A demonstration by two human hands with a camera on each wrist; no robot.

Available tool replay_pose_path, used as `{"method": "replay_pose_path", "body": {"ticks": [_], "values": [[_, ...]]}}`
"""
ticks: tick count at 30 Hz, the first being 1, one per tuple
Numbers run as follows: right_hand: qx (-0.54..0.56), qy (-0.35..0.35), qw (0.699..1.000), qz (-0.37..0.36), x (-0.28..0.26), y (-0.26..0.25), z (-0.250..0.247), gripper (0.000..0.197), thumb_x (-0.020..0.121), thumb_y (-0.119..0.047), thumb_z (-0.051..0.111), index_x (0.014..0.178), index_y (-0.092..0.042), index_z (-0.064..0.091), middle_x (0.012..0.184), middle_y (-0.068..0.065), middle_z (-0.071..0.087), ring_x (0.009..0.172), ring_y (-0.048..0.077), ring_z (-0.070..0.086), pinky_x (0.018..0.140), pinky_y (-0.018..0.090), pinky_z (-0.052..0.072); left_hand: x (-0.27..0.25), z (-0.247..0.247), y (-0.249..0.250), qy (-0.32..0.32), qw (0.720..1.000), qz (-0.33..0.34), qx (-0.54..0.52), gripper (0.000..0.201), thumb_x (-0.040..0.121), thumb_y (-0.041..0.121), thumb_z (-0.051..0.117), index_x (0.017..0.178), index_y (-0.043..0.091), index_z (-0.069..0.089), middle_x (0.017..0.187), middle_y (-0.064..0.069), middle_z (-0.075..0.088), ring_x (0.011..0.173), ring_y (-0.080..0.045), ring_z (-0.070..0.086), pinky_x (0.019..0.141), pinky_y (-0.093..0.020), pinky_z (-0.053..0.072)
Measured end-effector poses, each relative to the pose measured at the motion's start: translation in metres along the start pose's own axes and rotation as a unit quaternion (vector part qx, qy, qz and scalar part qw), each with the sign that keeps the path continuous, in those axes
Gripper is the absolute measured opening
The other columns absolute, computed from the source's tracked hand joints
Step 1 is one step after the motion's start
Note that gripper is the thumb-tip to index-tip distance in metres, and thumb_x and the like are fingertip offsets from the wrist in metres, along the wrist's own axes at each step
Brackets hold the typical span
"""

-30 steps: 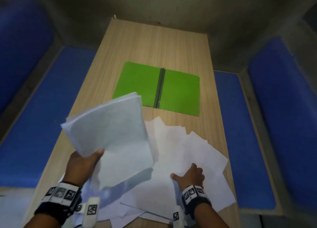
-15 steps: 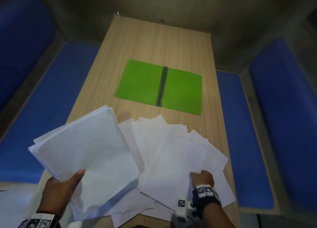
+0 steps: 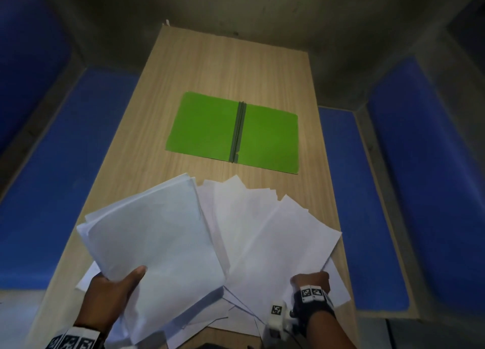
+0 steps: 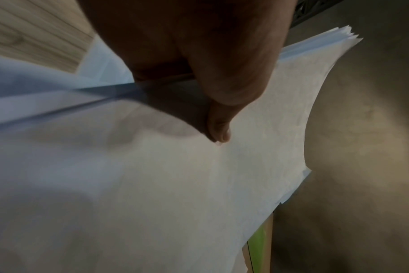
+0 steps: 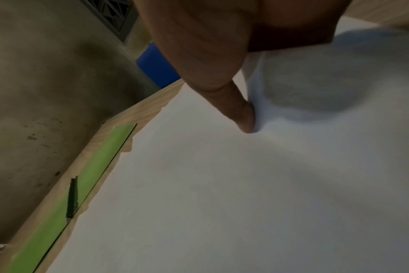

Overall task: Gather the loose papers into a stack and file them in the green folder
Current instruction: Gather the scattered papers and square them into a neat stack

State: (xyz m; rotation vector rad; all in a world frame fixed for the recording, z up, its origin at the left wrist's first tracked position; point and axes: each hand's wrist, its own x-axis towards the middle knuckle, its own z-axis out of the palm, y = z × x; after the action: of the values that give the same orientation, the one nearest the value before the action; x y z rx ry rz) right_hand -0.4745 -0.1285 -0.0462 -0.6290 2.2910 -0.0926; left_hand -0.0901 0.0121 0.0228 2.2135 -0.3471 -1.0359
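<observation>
The green folder (image 3: 210, 128) lies open and flat at mid-table, also visible as a green strip in the right wrist view (image 5: 100, 157). My left hand (image 3: 112, 291) grips a gathered stack of white papers (image 3: 152, 233) by its near edge, thumb on top, raised over the table's left side. Loose papers (image 3: 244, 212) lie fanned out on the near half of the table. My right hand (image 3: 311, 280) pinches the near corner of the top loose sheet (image 3: 283, 243); its thumb (image 5: 243, 118) presses on the paper and the other fingers are hidden beneath.
The wooden table (image 3: 225, 65) is narrow, with blue padded benches on the left (image 3: 52, 165) and right (image 3: 338, 191) and a grey wall beyond. Some sheets overhang the near and right table edges. Bare wood lies beyond the folder.
The stack in my left hand has come down from a raised tilt to lie lower over the table's left. My right hand has slid right to the sheet's near corner.
</observation>
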Motion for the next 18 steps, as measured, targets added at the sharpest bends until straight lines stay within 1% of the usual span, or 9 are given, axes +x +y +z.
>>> {"method": "replay_pose_path", "body": {"ticks": [3,5,6,8,13,14,16,17,18], "values": [[0.006,-0.007,0.999,-0.032,-0.004,-0.001,-0.006,0.044,0.071,-0.013,0.074,0.108,0.006,0.061,0.097,0.015,0.069,0.084,0.03,0.063,0.076,0.03,0.053,-0.005,-0.001,0.006,-0.001,1.0,0.005,-0.002,0.036,0.077,0.017,0.085,0.1,0.001,0.062,0.098,-0.017,0.065,0.09,-0.033,0.057,0.082,-0.041,0.045],[0.001,-0.013,0.999,-0.049,-0.009,-0.002,-0.015,0.017,0.075,-0.01,0.07,0.083,0.001,0.06,0.074,0.008,0.061,0.075,0.027,0.056,0.07,0.028,0.047,-0.007,-0.004,0.006,0.006,1.0,0.003,-0.002,0.036,0.077,0.016,0.085,0.1,0.001,0.061,0.097,-0.016,0.063,0.091,-0.033,0.057,0.083,-0.042,0.045],[0.005,-0.004,0.998,-0.063,-0.008,-0.002,-0.019,0.012,0.076,-0.008,0.068,0.077,-0.001,0.058,0.072,0.008,0.059,0.075,0.026,0.053,0.069,0.027,0.044,-0.007,-0.006,0.005,0.008,1.0,-0.001,-0.003,0.036,0.078,0.016,0.085,0.1,0.002,0.06,0.098,-0.016,0.063,0.092,-0.034,0.056,0.084,-0.042,0.045],[0.008,0.002,0.995,-0.099,-0.01,-0.003,-0.027,0.012,0.075,-0.008,0.068,0.082,-0.002,0.06,0.085,0.014,0.065,0.076,0.025,0.053,0.07,0.026,0.041,-0.006,-0.009,0.0,0.012,1.0,-0.009,-0.002,0.038,0.077,0.018,0.085,0.101,0.005,0.059,0.1,-0.016,0.063,0.094,-0.035,0.057,0.086,-0.042,0.046],[0.021,-0.026,0.985,-0.17,-0.009,-0.014,-0.026,0.028,0.069,-0.007,0.077,0.093,-0.007,0.063,0.096,0.013,0.067,0.081,0.023,0.058,0.071,0.026,0.046,0.001,-0.013,-0.011,0.018,0.999,-0.022,0.019,0.046,0.075,0.025,0.087,0.108,0.006,0.06,0.107,-0.02,0.066,0.094,-0.035,0.057,0.091,-0.045,0.046],[0.007,-0.025,0.984,-0.175,-0.008,-0.018,-0.021,0.036,0.063,-0.016,0.081,0.093,-0.008,0.062,0.1,0.012,0.066,0.085,0.025,0.06,0.071,0.028,0.049,0.001,-0.013,-0.011,0.017,0.999,-0.023,0.02,0.049,0.073,0.029,0.089,0.105,0.008,0.059,0.108,-0.021,0.067,0.094,-0.036,0.057,0.091,-0.046,0.047],[-0.08,-0.012,0.981,-0.174,-0.003,-0.023,-0.008,0.071,0.045,-0.043,0.084,0.103,-0.011,0.061,0.11,0.013,0.061,0.099,0.031,0.06,0.081,0.038,0.054,0.0,-0.01,-0.009,0.017,0.999,-0.025,0.025,0.062,0.06,0.043,0.088,0.102,0.006,0.06,0.103,-0.02,0.067,0.094,-0.038,0.06,0.089,-0.046,0.049],[-0.099,-0.002,0.982,-0.163,0.0,-0.025,-0.001,0.083,0.041,-0.045,0.084,0.112,-0.01,0.057,0.115,0.014,0.058,0.106,0.034,0.057,0.086,0.042,0.052,-0.001,-0.009,-0.008,0.021,0.999,-0.026,0.029,0.068,0.053,0.046,0.083,0.102,0.003,0.062,0.1,-0.02,0.067,0.094,-0.04,0.062,0.087,-0.047,0.051],[-0.098,0.01,0.982,-0.16,0.0,-0.027,0.005,0.088,0.044,-0.038,0.086,0.118,-0.008,0.052,0.118,0.015,0.055,0.109,0.036,0.055,0.087,0.041,0.051,-0.001,-0.007,-0.008,0.023,0.999,-0.025,0.029,0.072,0.049,0.047,0.08,0.102,0.0,0.064,0.098,-0.02,0.067,0.095,-0.041,0.063,0.086,-0.047,0.052]]}}
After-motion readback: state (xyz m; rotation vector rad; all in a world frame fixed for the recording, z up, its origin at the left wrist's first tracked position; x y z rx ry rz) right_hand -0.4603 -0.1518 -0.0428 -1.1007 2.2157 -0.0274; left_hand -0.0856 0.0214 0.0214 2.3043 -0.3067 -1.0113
